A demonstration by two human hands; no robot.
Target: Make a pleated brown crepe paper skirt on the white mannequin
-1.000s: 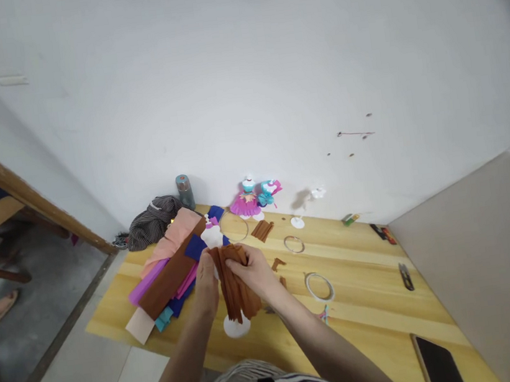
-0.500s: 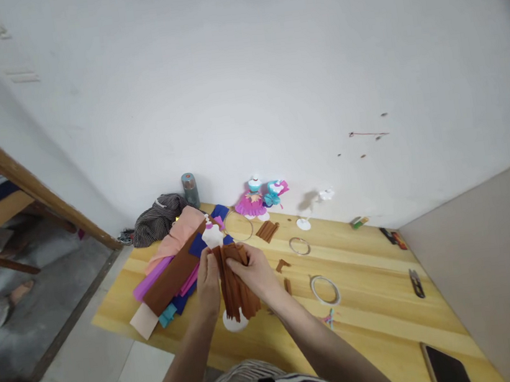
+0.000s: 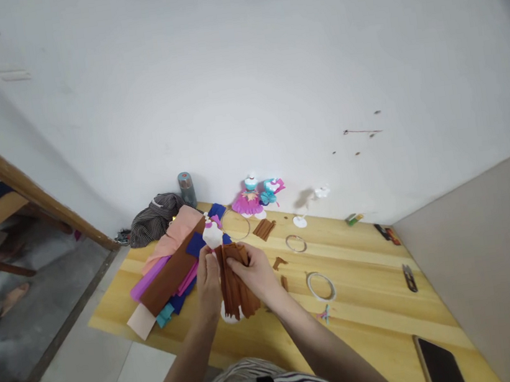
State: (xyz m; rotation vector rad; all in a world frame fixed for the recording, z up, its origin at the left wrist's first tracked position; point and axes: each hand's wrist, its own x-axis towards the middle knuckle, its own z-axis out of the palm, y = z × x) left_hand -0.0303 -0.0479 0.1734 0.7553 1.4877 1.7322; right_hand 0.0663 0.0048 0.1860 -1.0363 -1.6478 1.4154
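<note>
Wooden table [image 3: 373,301] by a pale wall [image 3: 222,82]; folded papers [image 3: 166,281] at left, seemingly within reach. Brown pleated paper [image 3: 238,293] near centre, before a white dress form [image 3: 212,235]. Right hand [image 3: 262,273]: thumb and fingers pinched on it, likely keeping pleats gathered. Left hand [image 3: 208,285]: fingers bent at the paper's left edge, grip unclear.

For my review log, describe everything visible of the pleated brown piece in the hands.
The pleated brown piece looks like crepe paper or thin cloth, gathered in narrow, roughly upright folds with an uneven lower edge. It hangs below the white bust-shaped form, above the yellow wooden table. The right hand pinches its upper part, thumb in front. The left hand is at its upper left edge; its exact grip is unclear.
</note>
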